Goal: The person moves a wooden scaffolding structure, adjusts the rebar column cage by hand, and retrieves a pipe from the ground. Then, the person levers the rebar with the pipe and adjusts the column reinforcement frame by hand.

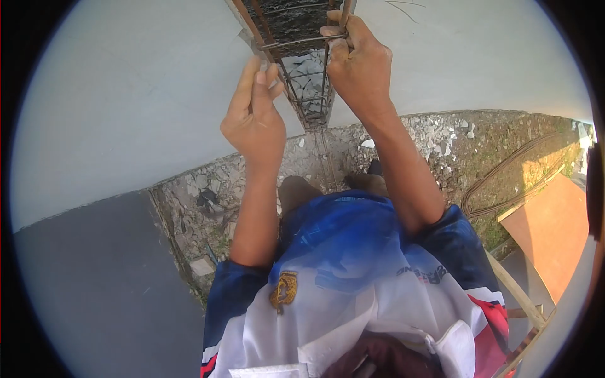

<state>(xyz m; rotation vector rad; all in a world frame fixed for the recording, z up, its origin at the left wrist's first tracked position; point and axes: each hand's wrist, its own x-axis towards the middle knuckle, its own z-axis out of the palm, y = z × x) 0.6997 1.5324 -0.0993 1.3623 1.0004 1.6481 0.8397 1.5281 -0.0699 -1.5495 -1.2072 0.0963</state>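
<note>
A column cage of brown steel rebar [258,24] with thin cross ties [304,41] stands in a gap between two pale wall faces. My right hand [362,66] is closed around the rebar at the right corner of the cage, where a cross tie meets it; the fingertips partly disappear behind the bar. To the left of the cage, my left hand [255,120] is raised with thumb and fingers pressed together. Something small and pale shows at its fingertips, too small to name.
Smooth pale walls [126,94] rise on both sides of the gap. Below lies rubble-strewn ground [435,135] with broken white chips. A loop of thin rod or cable [504,170] and an orange-brown board [554,230] lie to the right. A grey slab [107,271] lies at left.
</note>
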